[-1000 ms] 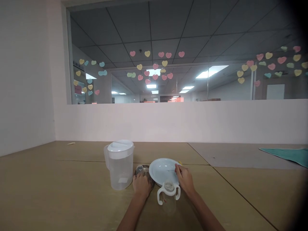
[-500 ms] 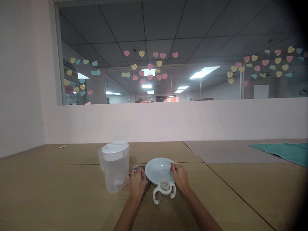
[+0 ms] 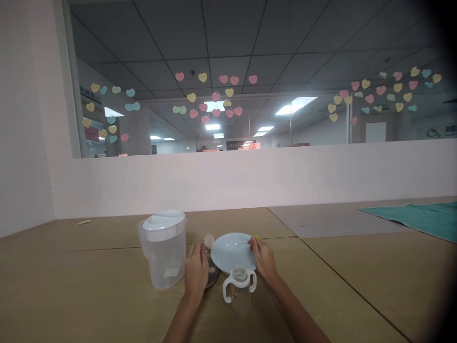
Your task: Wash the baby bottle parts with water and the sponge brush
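My left hand (image 3: 196,271) is closed, with a small pale, clear-looking round cap (image 3: 209,241) raised at its fingertips. Beneath and beside that hand lies a dark round dish (image 3: 213,276), partly covered by it. Over the right rim of a light-blue plate (image 3: 230,247), my right hand (image 3: 264,259) pinches a thin stick-like thing (image 3: 244,244), too fine to make out its kind. A clear baby bottle (image 3: 240,293) with a white two-handled collar stands open-topped in front of the plate. Something yellow (image 3: 256,237) shows just behind my right fingertips.
A clear plastic pitcher (image 3: 166,259) with a white lid stands left of my left hand. A green cloth (image 3: 417,216) lies at the far right of the table (image 3: 89,295). One small flat pale piece (image 3: 84,222) lies at the back left, near the wall.
My left hand has risen off the dark dish and turned upright, lifting the round cap. My right hand keeps its pinch at the plate. The view has swung slightly to the right.
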A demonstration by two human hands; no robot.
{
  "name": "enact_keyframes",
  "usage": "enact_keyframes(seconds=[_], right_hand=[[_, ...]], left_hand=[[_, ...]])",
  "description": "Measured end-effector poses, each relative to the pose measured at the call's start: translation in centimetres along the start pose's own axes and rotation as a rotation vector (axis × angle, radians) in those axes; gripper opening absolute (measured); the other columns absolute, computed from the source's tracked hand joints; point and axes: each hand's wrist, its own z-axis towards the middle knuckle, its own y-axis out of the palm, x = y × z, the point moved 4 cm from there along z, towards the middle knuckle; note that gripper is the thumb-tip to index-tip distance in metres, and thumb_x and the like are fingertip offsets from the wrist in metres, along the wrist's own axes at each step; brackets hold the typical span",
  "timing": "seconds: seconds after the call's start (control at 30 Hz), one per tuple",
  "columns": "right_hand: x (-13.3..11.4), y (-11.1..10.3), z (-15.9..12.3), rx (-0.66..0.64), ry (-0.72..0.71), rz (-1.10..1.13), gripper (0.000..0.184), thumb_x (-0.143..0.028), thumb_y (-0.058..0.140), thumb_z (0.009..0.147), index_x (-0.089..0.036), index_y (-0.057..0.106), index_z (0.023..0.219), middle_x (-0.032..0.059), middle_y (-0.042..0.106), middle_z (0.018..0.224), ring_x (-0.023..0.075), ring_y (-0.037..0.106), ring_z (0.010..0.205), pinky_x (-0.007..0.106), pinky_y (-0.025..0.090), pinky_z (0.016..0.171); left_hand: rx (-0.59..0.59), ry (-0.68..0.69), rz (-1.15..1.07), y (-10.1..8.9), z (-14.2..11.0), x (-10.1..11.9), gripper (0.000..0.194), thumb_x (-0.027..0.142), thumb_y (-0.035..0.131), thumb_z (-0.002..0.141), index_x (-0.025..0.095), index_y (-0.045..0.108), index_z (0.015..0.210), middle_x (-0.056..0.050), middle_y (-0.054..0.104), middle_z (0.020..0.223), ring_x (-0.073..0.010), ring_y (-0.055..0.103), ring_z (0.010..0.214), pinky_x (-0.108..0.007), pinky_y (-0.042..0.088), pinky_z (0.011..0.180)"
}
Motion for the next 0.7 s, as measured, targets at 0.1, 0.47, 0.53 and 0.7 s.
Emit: enact_keyframes(seconds=[0.1, 0.47, 0.53, 0.7], right_hand=[[-0.7, -0.3, 0.0, -0.010, 0.009, 0.037, 0.055, -0.053, 0.027, 0.092, -0.018, 0.068, 0.079, 0.0079, 0.070, 0.077, 0.0190, 0.063, 0.072, 0.025, 0.042, 0.065], [-3.7, -1.9, -0.2, 0.187, -0.038, 0.284, 0.047, -0.046, 0.031, 0.093, -0.015, 0.067, 0.086, 0.0050, 0.064, 0.071, 0.0152, 0.058, 0.066, 0.025, 0.044, 0.066], [-4.0, -1.5, -0.5, 0.123, -0.070, 0.305, 0.046, -0.045, 0.031, 0.094, -0.016, 0.067, 0.095, 0.0054, 0.066, 0.076, 0.0151, 0.059, 0.067, 0.025, 0.045, 0.066], [-5.4, -0.4, -1.7, 0.051, -0.189, 0.229, 0.040, -0.042, 0.039, 0.092, -0.020, 0.067, 0.073, 0.0018, 0.064, 0.066, 0.0128, 0.057, 0.060, 0.022, 0.043, 0.060]], left_hand=[[-0.067, 0.082, -0.120, 1.2, -0.4, 1.3, 0.033, 0.027, 0.028, 0.091, 0.019, 0.059, 0.098, -0.007, 0.065, 0.099, -0.0197, 0.059, 0.095, -0.033, 0.047, 0.084], [-0.336, 0.155, -0.137, 7.1, -1.1, 2.6, 0.032, 0.020, 0.030, 0.091, 0.015, 0.056, 0.108, -0.011, 0.062, 0.111, -0.0186, 0.058, 0.104, -0.032, 0.046, 0.093], [-0.356, 0.155, -0.121, 7.7, -1.4, 2.2, 0.031, 0.020, 0.031, 0.090, 0.016, 0.058, 0.106, -0.010, 0.063, 0.108, -0.0182, 0.059, 0.100, -0.032, 0.047, 0.091], [-0.393, 0.185, -0.059, 7.9, -2.1, 1.9, 0.031, 0.021, 0.031, 0.091, 0.019, 0.061, 0.102, -0.006, 0.066, 0.106, -0.0188, 0.057, 0.106, -0.043, 0.029, 0.109]])
